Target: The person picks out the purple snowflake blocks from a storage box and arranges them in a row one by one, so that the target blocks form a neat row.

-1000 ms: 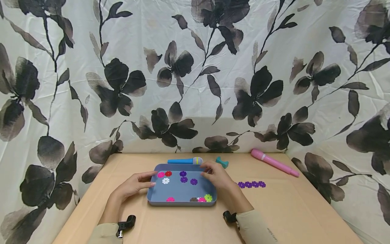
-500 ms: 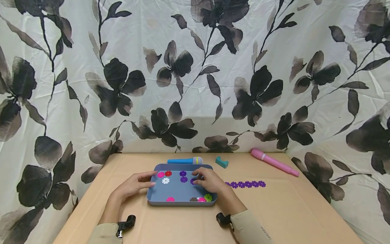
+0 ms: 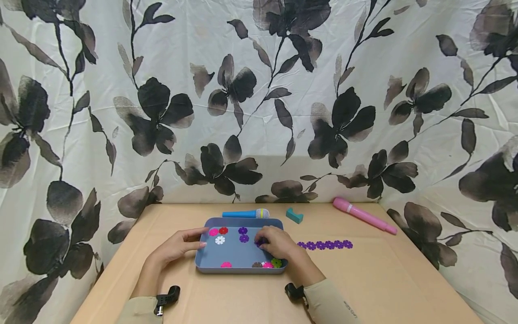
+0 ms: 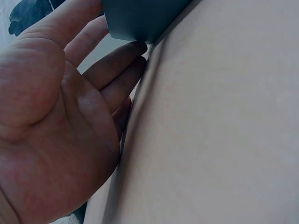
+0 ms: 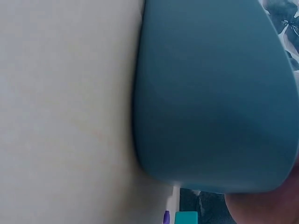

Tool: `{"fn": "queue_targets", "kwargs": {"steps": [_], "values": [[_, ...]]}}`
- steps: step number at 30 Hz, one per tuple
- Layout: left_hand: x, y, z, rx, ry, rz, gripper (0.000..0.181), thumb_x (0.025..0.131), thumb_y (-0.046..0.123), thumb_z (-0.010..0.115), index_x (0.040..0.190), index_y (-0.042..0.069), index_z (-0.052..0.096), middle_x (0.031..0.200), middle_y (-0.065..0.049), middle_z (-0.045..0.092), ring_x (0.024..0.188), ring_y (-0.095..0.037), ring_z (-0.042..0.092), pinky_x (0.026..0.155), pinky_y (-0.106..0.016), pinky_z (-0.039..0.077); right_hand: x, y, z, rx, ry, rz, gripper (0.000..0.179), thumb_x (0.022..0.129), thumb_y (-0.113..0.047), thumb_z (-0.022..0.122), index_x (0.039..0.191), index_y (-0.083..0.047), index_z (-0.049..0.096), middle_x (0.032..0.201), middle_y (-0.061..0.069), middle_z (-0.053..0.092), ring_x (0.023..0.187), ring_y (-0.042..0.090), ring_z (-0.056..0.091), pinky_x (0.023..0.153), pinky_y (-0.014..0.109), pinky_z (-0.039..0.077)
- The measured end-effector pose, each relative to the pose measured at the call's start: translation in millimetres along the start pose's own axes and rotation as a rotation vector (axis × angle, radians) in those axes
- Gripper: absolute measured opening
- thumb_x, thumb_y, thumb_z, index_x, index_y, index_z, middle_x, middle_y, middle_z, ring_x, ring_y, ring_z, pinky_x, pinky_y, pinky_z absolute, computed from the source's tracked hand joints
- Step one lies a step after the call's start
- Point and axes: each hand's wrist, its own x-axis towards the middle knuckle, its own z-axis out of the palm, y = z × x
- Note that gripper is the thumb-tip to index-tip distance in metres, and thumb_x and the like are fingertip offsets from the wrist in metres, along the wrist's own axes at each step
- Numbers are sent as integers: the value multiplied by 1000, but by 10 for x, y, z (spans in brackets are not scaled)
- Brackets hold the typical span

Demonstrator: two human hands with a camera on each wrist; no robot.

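Note:
A grey-blue tray (image 3: 238, 253) holds several flower-shaped discs: purple ones (image 3: 243, 238), a white one (image 3: 220, 240), a red one (image 3: 223, 230), pink, brown and green ones. My left hand (image 3: 176, 247) holds the tray's left edge, thumb at the rim; in the left wrist view the fingers (image 4: 117, 70) reach the tray corner (image 4: 140, 21). Inside the tray's right half, my right hand (image 3: 279, 243) pinches a purple disc, mostly hidden by the fingers. The right wrist view is filled by the tray's outer wall (image 5: 210, 93), which hides the fingertips.
Right of the tray lies a row of joined purple discs (image 3: 325, 245). Behind stand a blue toy microphone (image 3: 243, 214), a teal block (image 3: 294, 215) and a pink toy microphone (image 3: 364, 217). A floral cloth (image 3: 283, 135) hangs at the table's back edge.
My right hand has moved from the tray's back right rim leftward and down into the tray, its fingers closing over the single purple disc there. The left hand stays put.

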Motion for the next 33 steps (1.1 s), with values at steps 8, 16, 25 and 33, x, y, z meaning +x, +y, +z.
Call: {"fn": "queue_targets", "kwargs": {"steps": [8,16,25,33], "values": [[-5,-2,6,-6,-2,5,61,94,28,79,150,14,58,159,-13,49,154,-33,36,118,-21,36,-8,-1,2,10,15,-3,7,94,-12,77,96,-19,74,93,-8,63,85,6,53,79,27,51],[5,6,7,16,12,5,59,95,28,78,149,15,59,159,-13,50,154,-33,36,126,-42,29,-9,22,-69,101,33,-6,6,90,-12,82,93,-13,77,90,-4,62,83,6,55,74,20,53],[-8,13,1,28,12,-2,60,95,29,78,150,15,58,159,-13,50,154,-33,37,123,-37,33,-7,66,-98,165,22,-6,11,87,-12,85,95,-8,80,90,0,69,78,6,58,69,18,54],[-13,4,-2,9,3,-2,60,95,29,78,150,14,58,160,-13,49,154,-33,36,119,-25,35,-83,146,-199,279,50,75,20,91,-12,81,110,-6,80,102,-3,70,89,10,63,78,21,59]]}}
